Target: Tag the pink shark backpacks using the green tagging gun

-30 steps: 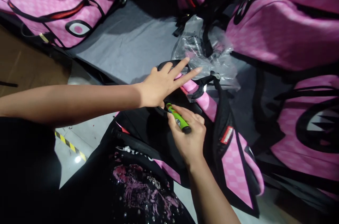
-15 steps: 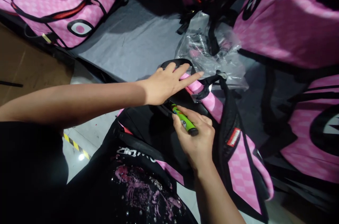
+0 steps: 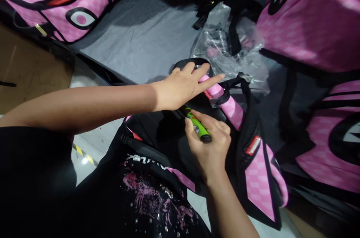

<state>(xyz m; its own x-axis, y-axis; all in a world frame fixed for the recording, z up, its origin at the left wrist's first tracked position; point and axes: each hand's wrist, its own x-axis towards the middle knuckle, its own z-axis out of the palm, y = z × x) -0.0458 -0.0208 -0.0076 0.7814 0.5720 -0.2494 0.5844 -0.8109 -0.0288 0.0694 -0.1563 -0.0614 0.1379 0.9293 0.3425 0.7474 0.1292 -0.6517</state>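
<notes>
My left hand [image 3: 182, 86] lies palm down with its fingers spread over the top part of a black and pink backpack [image 3: 168, 133]. Just below it, my right hand [image 3: 210, 136] is closed around a bright green tool with a black end [image 3: 200, 127]. The tool's far tip is dark and partly hidden under my left palm, against the black fabric. A pink padded piece [image 3: 232, 110] of the backpack runs beside my left fingertips, and a strap with a red label [image 3: 253, 145] lies to the right.
Crumpled clear plastic [image 3: 227, 50] lies beyond the hands on the grey surface [image 3: 157, 39]. Pink bags with eye patterns stand at the upper left [image 3: 92, 5] and right [image 3: 312, 24]. Floor with yellow-black tape [image 3: 84, 153] shows at lower left.
The view has shifted a little, so the upper bags sit differently in the picture. Both hands keep nearly the same place on the backpack, and the green tool remains in my right hand.
</notes>
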